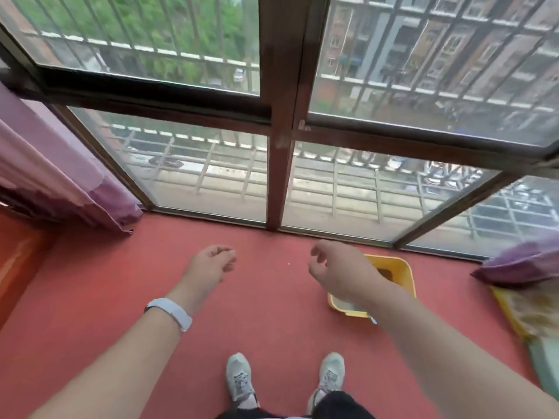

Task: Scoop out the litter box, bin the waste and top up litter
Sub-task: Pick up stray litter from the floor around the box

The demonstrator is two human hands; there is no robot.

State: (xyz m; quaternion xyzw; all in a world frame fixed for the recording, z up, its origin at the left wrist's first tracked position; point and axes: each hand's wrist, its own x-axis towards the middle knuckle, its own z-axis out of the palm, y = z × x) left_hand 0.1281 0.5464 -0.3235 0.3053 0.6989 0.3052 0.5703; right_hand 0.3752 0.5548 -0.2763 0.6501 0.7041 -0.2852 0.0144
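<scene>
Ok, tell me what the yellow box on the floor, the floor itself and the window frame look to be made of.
Yellow box: looks like moulded plastic, with a smooth uniform colour and rounded corners and rim.
Floor: a matt red surface with fine speckling, possibly carpet or textured sheet; the picture does not settle it.
Window frame: dark brown with a slight sheen and pale scuffs, either painted metal or wood.
</scene>
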